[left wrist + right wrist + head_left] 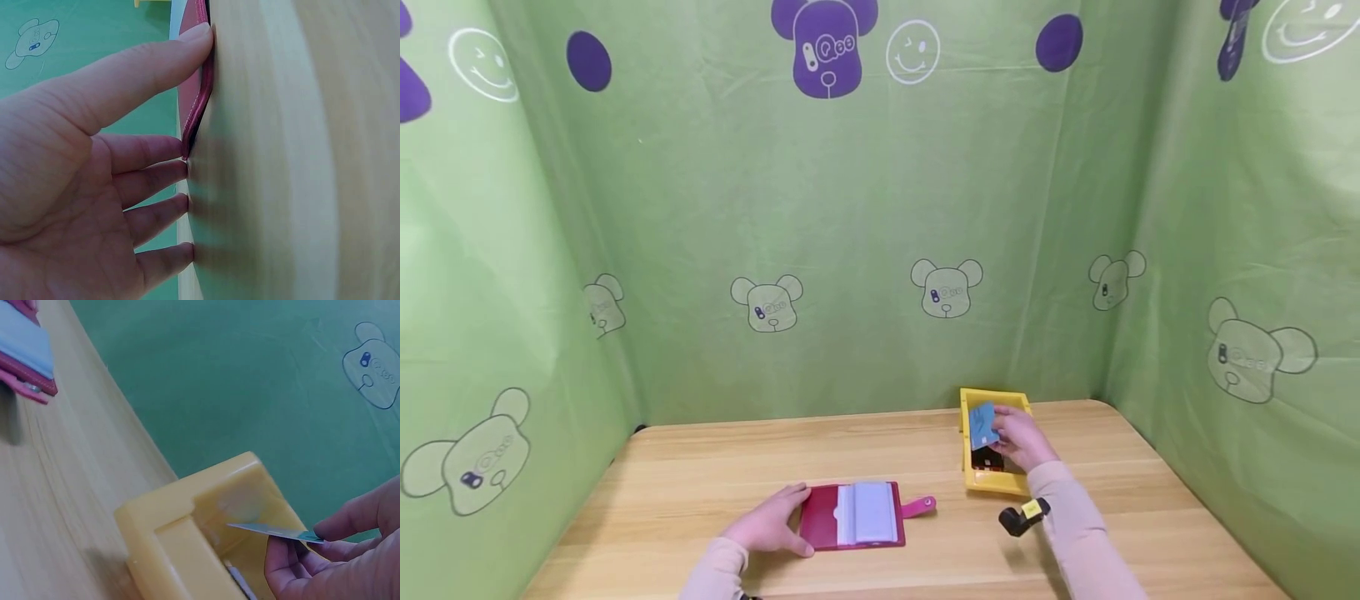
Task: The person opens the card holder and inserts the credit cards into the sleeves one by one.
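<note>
An open red card wallet with pale blue sleeves and a pink snap strap lies on the table. My left hand rests at its left end, thumb on the near edge and index fingertip by the far corner. In the left wrist view the left hand's fingers are fairly straight, tips down at the table. Over a yellow bin, my right hand pinches a blue card between thumb and fingers. The right wrist view shows the card nearly edge-on above the bin.
Dark cards lie inside the bin, partly hidden by the blue card. The wooden table ends at a green curtain with bear prints. A black wrist camera mount juts out from the right sleeve.
</note>
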### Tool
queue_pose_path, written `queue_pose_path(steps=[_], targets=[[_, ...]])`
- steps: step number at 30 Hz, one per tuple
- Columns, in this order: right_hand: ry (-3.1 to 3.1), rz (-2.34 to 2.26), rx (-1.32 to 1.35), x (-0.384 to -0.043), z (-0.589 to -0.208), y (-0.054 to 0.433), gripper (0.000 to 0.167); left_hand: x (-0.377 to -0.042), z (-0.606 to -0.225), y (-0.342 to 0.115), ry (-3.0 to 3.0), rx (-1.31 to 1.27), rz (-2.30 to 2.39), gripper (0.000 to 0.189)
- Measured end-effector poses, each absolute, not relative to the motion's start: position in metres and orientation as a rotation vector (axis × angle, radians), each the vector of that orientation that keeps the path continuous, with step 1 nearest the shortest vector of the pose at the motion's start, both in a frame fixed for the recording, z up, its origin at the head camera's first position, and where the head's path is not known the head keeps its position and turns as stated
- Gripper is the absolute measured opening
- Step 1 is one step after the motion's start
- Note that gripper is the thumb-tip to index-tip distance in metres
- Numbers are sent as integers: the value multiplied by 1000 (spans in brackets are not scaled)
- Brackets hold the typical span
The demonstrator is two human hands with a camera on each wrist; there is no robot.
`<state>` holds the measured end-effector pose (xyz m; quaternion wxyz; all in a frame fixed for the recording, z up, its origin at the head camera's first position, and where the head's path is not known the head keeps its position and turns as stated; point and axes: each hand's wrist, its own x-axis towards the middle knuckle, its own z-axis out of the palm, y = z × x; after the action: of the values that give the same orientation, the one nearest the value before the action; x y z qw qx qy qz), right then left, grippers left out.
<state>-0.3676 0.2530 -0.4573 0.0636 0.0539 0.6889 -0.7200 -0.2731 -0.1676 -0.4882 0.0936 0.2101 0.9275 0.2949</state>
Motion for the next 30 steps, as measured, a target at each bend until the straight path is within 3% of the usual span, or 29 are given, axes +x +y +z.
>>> queue_pose_path(steps=[30], targets=[[1895, -2310, 46, -333, -426, 237, 62, -274, -486, -170, 2746, 649, 876, 96]])
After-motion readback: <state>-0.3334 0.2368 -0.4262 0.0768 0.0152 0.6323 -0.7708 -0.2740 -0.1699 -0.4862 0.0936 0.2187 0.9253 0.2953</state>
